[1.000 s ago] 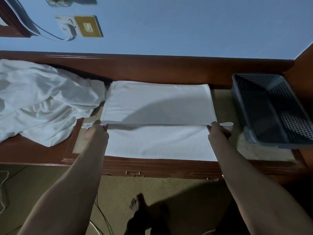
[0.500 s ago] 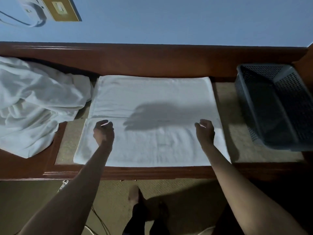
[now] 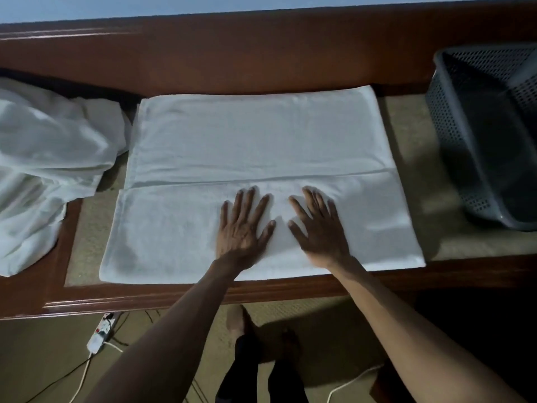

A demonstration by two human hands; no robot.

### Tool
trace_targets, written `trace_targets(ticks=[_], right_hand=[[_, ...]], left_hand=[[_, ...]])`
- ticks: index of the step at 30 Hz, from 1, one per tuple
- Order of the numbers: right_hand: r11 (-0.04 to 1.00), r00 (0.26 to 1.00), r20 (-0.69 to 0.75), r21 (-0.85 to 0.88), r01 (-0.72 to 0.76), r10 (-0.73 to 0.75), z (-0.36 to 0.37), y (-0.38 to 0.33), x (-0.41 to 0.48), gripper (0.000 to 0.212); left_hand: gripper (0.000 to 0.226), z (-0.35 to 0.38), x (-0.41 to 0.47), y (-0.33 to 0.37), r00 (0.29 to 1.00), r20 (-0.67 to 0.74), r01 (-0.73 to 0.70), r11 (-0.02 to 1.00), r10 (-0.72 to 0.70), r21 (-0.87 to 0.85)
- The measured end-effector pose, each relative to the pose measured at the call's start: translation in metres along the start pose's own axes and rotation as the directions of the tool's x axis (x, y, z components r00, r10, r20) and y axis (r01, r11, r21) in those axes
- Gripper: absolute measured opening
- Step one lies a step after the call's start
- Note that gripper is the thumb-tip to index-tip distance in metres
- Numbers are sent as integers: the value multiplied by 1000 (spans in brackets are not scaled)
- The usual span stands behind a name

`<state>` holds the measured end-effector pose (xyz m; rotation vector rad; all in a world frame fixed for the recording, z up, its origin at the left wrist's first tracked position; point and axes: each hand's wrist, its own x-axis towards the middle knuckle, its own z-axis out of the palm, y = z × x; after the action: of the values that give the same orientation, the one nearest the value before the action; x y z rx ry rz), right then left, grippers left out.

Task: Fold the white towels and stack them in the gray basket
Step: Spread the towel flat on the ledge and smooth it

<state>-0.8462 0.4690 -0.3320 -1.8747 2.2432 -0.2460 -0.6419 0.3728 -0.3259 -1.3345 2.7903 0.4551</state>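
Note:
A white towel (image 3: 255,141) lies flat on the wooden table, folded so that its near flap ends at a seam running across the middle. My left hand (image 3: 242,228) and my right hand (image 3: 318,225) press flat on that near flap side by side, fingers spread and straight, close to the towel's centre. A heap of unfolded white towels (image 3: 49,164) is piled at the table's left end. The gray basket (image 3: 491,132) with perforated walls stands at the right end, nothing visible inside it.
The table (image 3: 261,289) has a raised wooden back rail and a beige inset top. On the floor below lie a white power strip (image 3: 101,333) with cables, and my feet show under the table edge.
Both hands let go of the towel's edge after laying the flap down, then slid inward from the flap's outer ends to its centre. The fingers went from curled to flat and spread.

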Motion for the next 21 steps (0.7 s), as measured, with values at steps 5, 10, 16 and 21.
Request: trace_targets(ticks=[5,10,16,21], right_hand=[[989,992,-11,-78,-123,123,-27,59,-6,64],[915,917,-44,-69,-398,396,-40,93,-7,73],[991,985,-117,39,-126,130,-28,-14,16,61],[998,999,17,35,-47,47,-4,-35,-23,63]], left_hand=[[67,-5,-2,4,1000,4,10,1000,-10,10],[66,-5,-2,7,1000,-11,19,1000,-20,-10],[66,-4,-1,8,999,-23,30,1000,-30,9],[66,-3,-2,7,999,-29,28,999,-28,15]])
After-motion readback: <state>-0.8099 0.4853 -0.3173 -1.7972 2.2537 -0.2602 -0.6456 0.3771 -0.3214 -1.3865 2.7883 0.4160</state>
